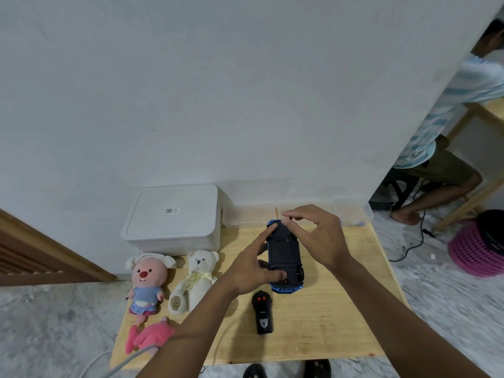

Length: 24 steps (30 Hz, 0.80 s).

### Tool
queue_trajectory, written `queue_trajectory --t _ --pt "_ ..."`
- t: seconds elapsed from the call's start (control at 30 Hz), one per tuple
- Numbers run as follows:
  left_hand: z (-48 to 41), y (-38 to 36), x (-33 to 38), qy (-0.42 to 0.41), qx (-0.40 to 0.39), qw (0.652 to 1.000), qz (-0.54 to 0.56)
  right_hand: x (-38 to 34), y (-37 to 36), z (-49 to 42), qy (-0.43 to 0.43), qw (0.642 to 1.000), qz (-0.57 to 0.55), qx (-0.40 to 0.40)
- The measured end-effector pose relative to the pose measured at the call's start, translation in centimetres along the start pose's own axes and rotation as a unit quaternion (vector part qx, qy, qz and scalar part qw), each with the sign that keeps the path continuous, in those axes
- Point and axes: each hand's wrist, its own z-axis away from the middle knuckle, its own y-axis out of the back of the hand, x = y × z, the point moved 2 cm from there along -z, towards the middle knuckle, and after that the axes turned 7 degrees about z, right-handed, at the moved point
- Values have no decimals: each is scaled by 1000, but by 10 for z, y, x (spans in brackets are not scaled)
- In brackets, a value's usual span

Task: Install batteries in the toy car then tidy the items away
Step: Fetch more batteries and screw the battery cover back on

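Note:
A blue toy car point(283, 255) is turned upside down, its black underside facing up, over the wooden table point(341, 309). My left hand point(253, 271) grips its left side, the thumb pressing on the underside near the rear wheels. My right hand point(316, 233) holds the far end, fingertips pinched at the car's front. A black remote control point(262, 312) with two red buttons lies on the table just in front of the car. No batteries can be seen.
A white lidded box point(174, 216) stands at the back left, with clear plastic containers point(300, 211) along the back edge. Three plush toys point(147, 285) lie at the table's left. A person sits at the far right beside a pink basket point(474, 252).

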Motion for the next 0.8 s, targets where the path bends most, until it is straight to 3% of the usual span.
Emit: queue_trajectory --t 0.8 --pt "-1 -1 1 4 -3 1000 0 3 -2 -2 5 1000 19 2"
